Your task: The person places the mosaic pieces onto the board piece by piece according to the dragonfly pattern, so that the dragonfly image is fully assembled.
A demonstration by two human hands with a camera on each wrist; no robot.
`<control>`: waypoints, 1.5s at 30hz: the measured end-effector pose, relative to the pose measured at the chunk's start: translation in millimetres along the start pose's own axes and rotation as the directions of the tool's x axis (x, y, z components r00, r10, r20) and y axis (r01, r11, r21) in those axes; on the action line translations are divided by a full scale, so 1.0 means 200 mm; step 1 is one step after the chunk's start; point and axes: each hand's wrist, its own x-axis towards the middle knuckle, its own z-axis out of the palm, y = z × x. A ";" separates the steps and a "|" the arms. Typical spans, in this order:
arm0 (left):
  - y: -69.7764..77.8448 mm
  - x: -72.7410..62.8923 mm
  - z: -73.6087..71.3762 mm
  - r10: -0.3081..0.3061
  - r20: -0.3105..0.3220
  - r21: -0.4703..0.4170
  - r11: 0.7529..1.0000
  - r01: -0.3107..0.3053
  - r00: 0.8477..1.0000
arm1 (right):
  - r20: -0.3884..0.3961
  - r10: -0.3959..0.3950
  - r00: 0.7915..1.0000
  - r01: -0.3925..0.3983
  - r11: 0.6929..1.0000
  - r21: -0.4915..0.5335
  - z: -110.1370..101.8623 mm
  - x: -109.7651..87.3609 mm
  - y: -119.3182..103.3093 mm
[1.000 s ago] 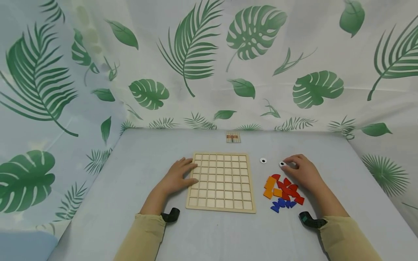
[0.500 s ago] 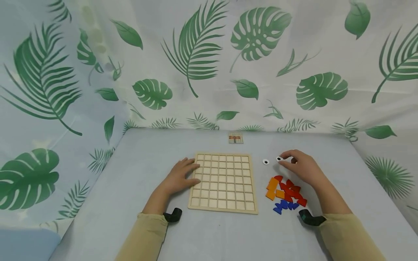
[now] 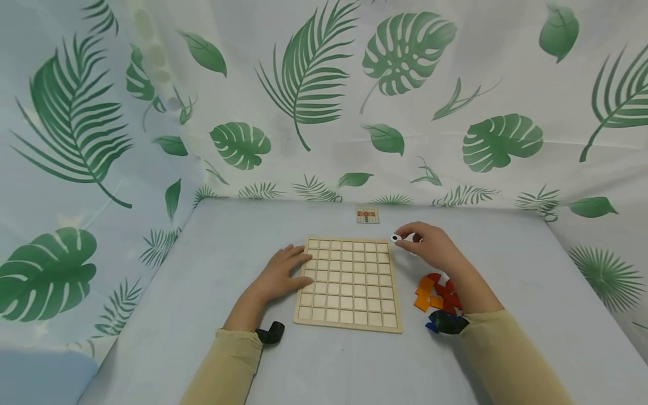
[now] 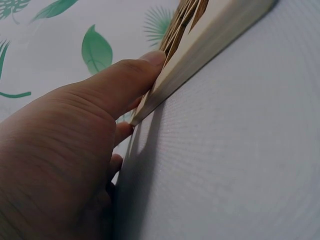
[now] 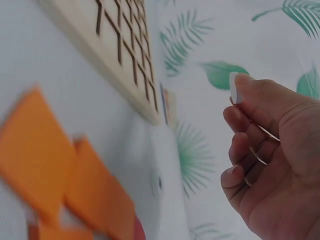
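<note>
My right hand [image 3: 430,244] pinches a small white disc with a black dot, an eye piece [image 3: 396,238], between thumb and fingertips, raised near the far right corner of the wooden grid board [image 3: 349,325]. The right wrist view shows this eye piece [image 5: 234,89] edge-on in the fingers. A second eye piece [image 5: 159,183] lies on the table below; in the head view the hand mostly hides it. My left hand [image 3: 280,274] rests at the board's left edge, thumb and fingers spread. In the left wrist view its thumb [image 4: 132,75] lies against the rim.
Right of the board lie orange pieces [image 3: 424,287], red pieces [image 3: 445,295] and blue pieces [image 3: 430,326], partly covered by the right wrist and its black camera mount [image 3: 448,323]. A small pattern card [image 3: 367,215] lies behind the board. Leaf-printed cloth [image 3: 324,101] hangs along the back.
The right hand has lifted one eye piece from the table and carried it left, past the second one, to the board's far right corner. The left hand keeps its place on the board.
</note>
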 end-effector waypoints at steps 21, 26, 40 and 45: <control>-0.01 0.03 0.01 -0.013 0.005 0.032 0.999 0.012 1.000 | 0.095 -0.133 0.987 0.117 0.981 0.155 0.39 0.23 -0.27; -0.01 0.03 0.01 -0.014 0.010 0.030 0.999 0.014 1.000 | 0.100 -0.130 0.986 0.111 0.978 0.175 0.46 0.26 -0.29; 0.00 0.02 -0.01 -0.012 0.001 0.039 0.999 0.012 1.000 | 0.092 -0.121 0.988 0.113 0.990 0.082 0.56 0.28 -0.30; 0.00 0.02 0.00 -0.012 -0.006 0.027 1.000 0.012 1.000 | 0.081 -0.121 0.989 0.119 0.992 0.033 0.57 0.28 -0.31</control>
